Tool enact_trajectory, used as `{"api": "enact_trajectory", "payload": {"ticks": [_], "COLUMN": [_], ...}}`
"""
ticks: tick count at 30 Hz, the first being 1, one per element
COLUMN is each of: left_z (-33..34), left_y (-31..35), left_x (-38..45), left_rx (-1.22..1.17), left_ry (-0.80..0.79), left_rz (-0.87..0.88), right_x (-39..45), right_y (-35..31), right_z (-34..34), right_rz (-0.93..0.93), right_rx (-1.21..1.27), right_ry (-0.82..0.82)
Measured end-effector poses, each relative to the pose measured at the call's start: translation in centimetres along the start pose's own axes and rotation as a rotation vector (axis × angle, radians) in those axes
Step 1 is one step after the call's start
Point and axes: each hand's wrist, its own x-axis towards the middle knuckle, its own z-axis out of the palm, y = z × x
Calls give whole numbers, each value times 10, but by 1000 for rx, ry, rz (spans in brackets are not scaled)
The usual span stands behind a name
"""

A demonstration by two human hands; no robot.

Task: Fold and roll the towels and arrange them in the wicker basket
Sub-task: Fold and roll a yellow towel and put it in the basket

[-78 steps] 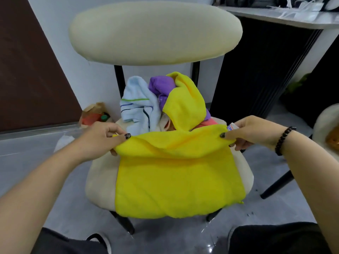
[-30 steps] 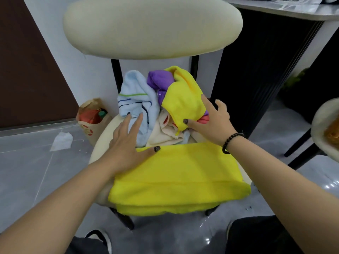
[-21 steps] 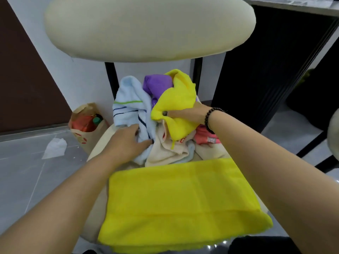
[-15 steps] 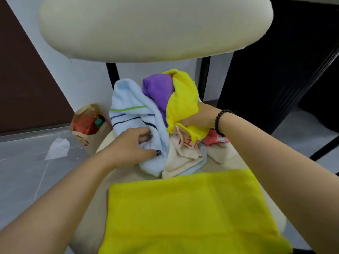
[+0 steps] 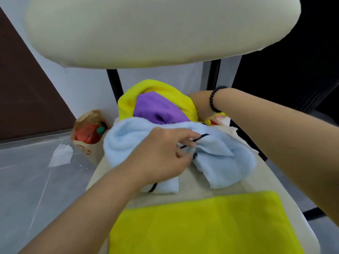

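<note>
A folded yellow towel lies flat on the near part of the cream chair seat. Behind it sits a heap of towels: a light blue one with dark stripes in front, a purple one and a second yellow one behind. My left hand grips the light blue towel with curled fingers. My right hand is pushed into the heap behind the second yellow towel; its fingers are hidden. No wicker basket is in view.
The chair's padded backrest fills the top of the view, on black posts. A brown paper bag with red contents and a scrap of white paper lie on the grey floor to the left. Dark furniture stands at right.
After folding the yellow towel and leaving it on the seat, both hands went into the heap. The light blue towel has been pulled down and forward; my right hand has gone deeper behind the yellow one.
</note>
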Motion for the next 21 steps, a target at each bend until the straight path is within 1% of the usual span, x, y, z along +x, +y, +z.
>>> {"api": "enact_trajectory", "payload": {"ticks": [1,2,3,4,5,6,7,10,15,18,21], "left_z": [-14,-26,-36,-44,-50,-52,-53,-54,-53,-54,-53], "left_y": [1,-2,-6,-14,-24,-35,-45,-58,-50,-46,-39], "left_x": [2,4,6,6,6,6,7,11,3,-14,-35], "left_rx": [166,375,600,791,895,906,854,709,654,663,708], "left_ry": [115,180,163,54,-78,-181,-226,-183,-128,-58,-31], "left_rz": [110,194,210,119,-37,-175,-238,-206,-169,-115,-123], "right_x": [2,5,5,7,6,3,-2,-19,-47,-65,-89], "right_y": [-2,-1,0,4,7,9,9,10,9,7,7], "right_z": [1,3,5,9,10,9,8,5,14,21,32], "right_rz": [-19,-43,-44,-57,-59,-70,-71,-58,-29,-15,51], "right_rx": [-13,-16,-9,23,62,101,133,212,391,411,446], "right_ry": [4,15,24,60,91,121,139,174,259,313,351]}}
